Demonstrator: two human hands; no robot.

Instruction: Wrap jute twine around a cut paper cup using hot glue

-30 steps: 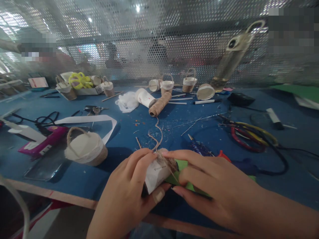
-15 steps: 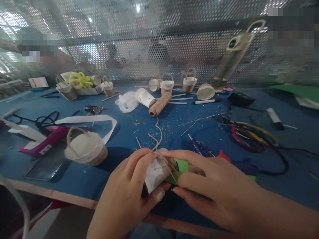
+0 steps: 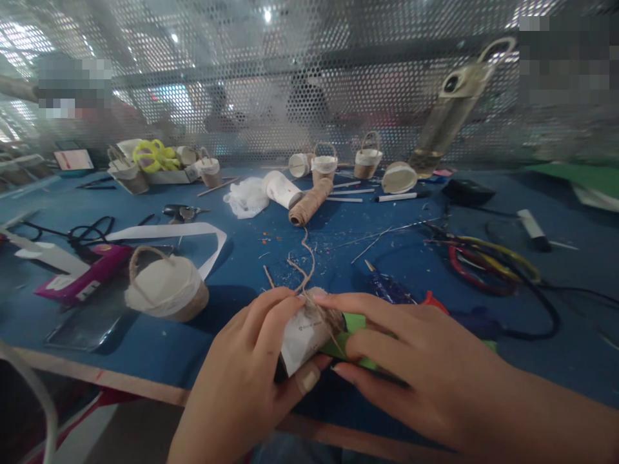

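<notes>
A white paper cup (image 3: 302,336) with small print lies on its side between my hands, partly wrapped in twine (image 3: 331,318) at its right end. My left hand (image 3: 264,351) is closed around the cup's left part, thumb underneath. At the right end, the fingers of my right hand (image 3: 401,348) press on the wound twine and cup. Green material (image 3: 355,323) shows beneath my right fingers; its kind I cannot make out. A loose strand runs from the cup up to a roll of brown twine (image 3: 312,203).
Left of my hands stands a small twine-handled basket (image 3: 167,287), near a purple box (image 3: 82,274). A blue glue gun (image 3: 389,283) lies behind my right hand. Cables (image 3: 488,264) lie to the right. More small baskets (image 3: 324,164) line the back by a perforated metal screen (image 3: 261,96).
My right fingers have shifted very slightly on the twine-wrapped end, and a little less of the green material shows. Everything else stays in place.
</notes>
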